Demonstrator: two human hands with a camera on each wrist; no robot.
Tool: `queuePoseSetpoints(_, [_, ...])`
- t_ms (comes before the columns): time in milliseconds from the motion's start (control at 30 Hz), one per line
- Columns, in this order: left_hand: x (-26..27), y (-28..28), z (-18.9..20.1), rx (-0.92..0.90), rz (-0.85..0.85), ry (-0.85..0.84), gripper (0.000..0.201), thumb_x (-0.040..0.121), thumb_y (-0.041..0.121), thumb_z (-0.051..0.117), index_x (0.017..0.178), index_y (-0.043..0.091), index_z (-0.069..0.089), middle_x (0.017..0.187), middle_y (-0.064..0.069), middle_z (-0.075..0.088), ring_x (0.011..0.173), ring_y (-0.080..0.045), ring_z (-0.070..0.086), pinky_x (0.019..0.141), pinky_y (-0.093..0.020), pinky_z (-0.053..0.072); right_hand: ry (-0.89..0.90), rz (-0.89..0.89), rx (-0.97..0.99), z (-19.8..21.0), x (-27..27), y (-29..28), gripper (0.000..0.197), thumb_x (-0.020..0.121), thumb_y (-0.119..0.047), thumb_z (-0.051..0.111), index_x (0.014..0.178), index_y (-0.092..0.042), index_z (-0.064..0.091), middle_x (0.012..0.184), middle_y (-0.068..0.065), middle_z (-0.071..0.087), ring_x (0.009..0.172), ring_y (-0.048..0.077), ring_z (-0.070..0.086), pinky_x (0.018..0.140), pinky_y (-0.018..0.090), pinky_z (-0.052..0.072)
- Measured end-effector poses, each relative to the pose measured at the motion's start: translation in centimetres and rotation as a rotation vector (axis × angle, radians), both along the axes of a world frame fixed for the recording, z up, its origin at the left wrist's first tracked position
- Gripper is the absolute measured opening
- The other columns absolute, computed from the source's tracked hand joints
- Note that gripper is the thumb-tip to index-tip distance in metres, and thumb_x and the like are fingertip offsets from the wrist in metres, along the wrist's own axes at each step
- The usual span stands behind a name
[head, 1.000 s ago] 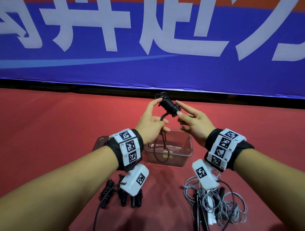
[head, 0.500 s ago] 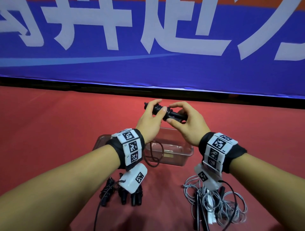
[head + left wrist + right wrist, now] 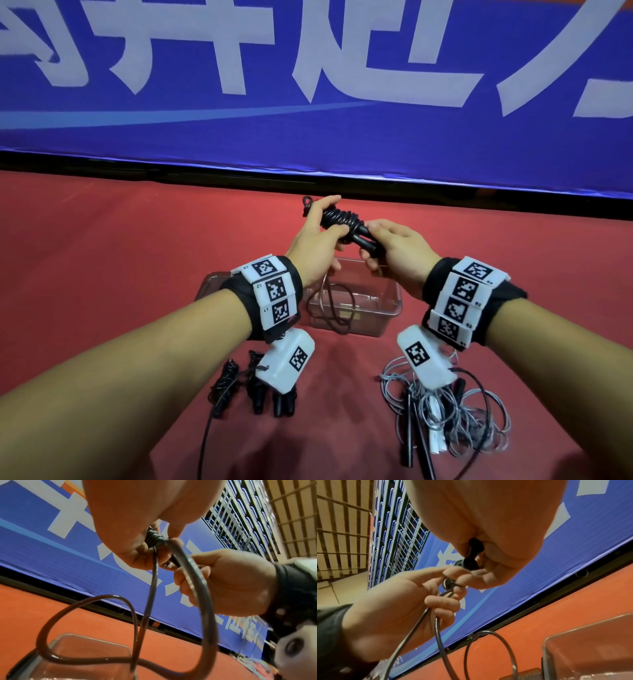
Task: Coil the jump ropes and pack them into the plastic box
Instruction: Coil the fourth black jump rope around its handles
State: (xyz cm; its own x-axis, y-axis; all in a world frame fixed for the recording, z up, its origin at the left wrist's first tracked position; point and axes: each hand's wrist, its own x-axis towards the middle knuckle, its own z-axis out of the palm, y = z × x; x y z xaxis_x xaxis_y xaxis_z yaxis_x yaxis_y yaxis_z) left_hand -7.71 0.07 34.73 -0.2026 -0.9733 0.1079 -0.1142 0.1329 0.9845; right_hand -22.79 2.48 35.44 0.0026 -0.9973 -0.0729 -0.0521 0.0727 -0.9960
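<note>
Here the left hand (image 3: 317,245) has thumb and fingers curled round the wound end of the black jump rope with its cord wrapped over the paired handles (image 3: 344,222), while the right hand (image 3: 399,251) pinches the bare handle ends that stick out toward it. Both hands hold the bundle in the air, above and just in front of the clear rectangular plastic box (image 3: 388,301) standing on the red floor mat (image 3: 102,274).

From the left hand a loose tail of dark cord (image 3: 334,308) hangs in loops down over the box; the left wrist view shows it passing between the curled fingers.

To finish this wrap well, I would keep the left thumb pressed on the last turn so the coils cannot spring loose, feed the hanging tail up a little at a time, and lay each new turn tight beside the one before. The end probably wants tucking under a turn before letting go.

Nearer the person, other black rope bundles (image 3: 260,390) lie on the mat at the left, and a tangle of grey cords with dark handles (image 3: 455,418) at the right awaits coiling.
</note>
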Motion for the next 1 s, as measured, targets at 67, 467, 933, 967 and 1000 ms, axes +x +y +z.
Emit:
queuePoseSetpoints(67, [0.1,0.1,0.2,0.088,-0.051,0.022,0.061,0.1,0.006,0.048,0.146,0.044,0.037,0.097,-0.01,0.057,0.063,-0.018,0.06,0.045,-0.025,0.048,0.036,-0.006,-0.038,-0.3,-0.2,-0.2,0.022,0.108,-0.023,0.039,0.118,-0.017,0.057,0.066,0.007,0.052,0.049,0.015,0.044,0.053,0.026,0.036])
queuePoseSetpoints(467, [0.2,0.2,0.3,0.087,0.007,-0.017,0.072,0.103,0.041,0.052,0.148,0.067,0.001,0.085,-0.009,0.058,0.052,-0.021,0.058,0.05,-0.03,0.052,0.323,-0.025,-0.207,-0.5,-0.5,-0.5,0.042,0.107,-0.021,0.041,0.149,-0.013,0.043,0.086,-0.005,0.053,0.073,0.009,0.05,0.068,0.026,0.047])
queuePoseSetpoints(933, [1.0,-0.1,-0.2,-0.078,0.03,-0.01,0.045,0.104,0.027,0.053,0.144,0.041,0.037,0.08,-0.011,0.058,0.035,-0.006,0.041,0.042,-0.025,0.04,-0.234,0.093,0.118,0.8,-0.4,0.7,0.016,0.101,-0.027,0.057,0.102,-0.013,0.065,0.066,-0.001,0.051,0.049,0.005,0.046,0.048,0.017,0.048])
queuePoseSetpoints(967, [0.9,0.1,-0.2,-0.074,0.028,-0.019,0.048,0.104,0.028,0.053,0.147,0.041,0.035,0.083,-0.012,0.061,0.036,-0.006,0.044,0.042,-0.026,0.042,-0.228,0.083,0.088,0.7,-0.4,0.6,0.015,0.101,-0.025,0.057,0.101,-0.013,0.065,0.066,-0.001,0.051,0.049,0.004,0.046,0.048,0.016,0.048])
queuePoseSetpoints(1000, [0.9,0.2,-0.2,-0.064,0.032,-0.026,0.054,0.104,0.03,0.054,0.15,0.043,0.03,0.085,-0.012,0.065,0.037,-0.009,0.047,0.043,-0.026,0.045,-0.23,0.067,0.058,0.5,-0.4,0.4,0.014,0.101,-0.023,0.057,0.101,-0.012,0.066,0.067,-0.001,0.051,0.049,0.004,0.047,0.049,0.016,0.049])
